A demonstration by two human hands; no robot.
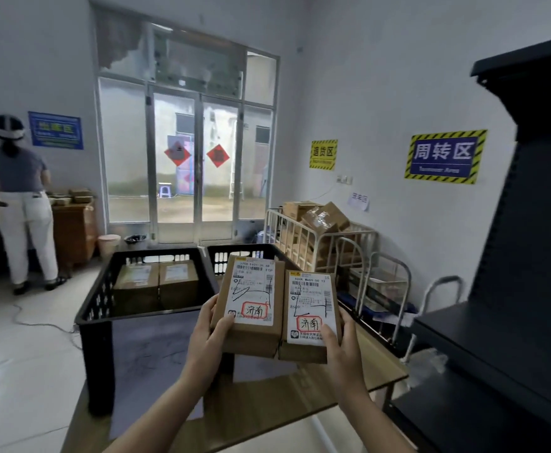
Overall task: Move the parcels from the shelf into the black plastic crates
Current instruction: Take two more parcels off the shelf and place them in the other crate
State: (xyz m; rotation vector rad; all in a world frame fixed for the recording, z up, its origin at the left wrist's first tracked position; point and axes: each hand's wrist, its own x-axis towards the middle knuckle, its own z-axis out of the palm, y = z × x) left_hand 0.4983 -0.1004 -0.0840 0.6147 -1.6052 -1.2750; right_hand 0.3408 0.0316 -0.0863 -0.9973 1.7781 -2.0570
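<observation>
Bare forearms (156, 416), bare left grip (207, 336) and right grip (342, 349)

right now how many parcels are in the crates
2 parcels, side by side in the left crate, far end. The held parcels hide most of the right crate, so more may sit there.

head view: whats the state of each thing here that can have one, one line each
left hand: grips the left parcel
right hand: grips the right parcel
both parcels: held up side by side, labels up, not yet in a crate
left crate: holds two boxes at its far end
right crate: mostly hidden behind the parcels, contents unclear
glass doors: shut
</observation>
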